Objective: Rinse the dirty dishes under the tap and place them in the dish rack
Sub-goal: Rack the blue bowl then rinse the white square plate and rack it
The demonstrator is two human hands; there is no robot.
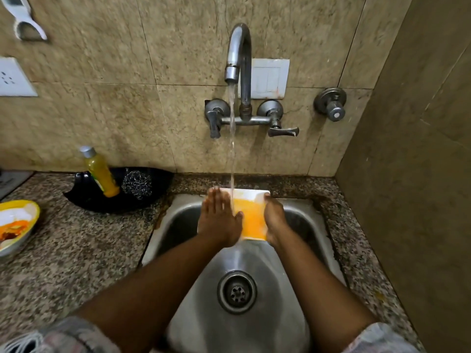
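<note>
Two hands: right hand (274,220) grips square plate (251,217), left hand (219,217) lies flat on it.

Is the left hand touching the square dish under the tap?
Touching. The head view shows the left hand lying flat, fingers straight, on the yellow-stained square dish, overlapping its left half with no gap, while the right hand holds its right edge.

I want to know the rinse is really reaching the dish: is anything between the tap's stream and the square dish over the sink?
Nothing visible blocks it. The stream falls straight from the tap onto the square dish. The left hand lies flat on the dish beside the stream, and the right hand grips its right edge, clear of the water.
</note>
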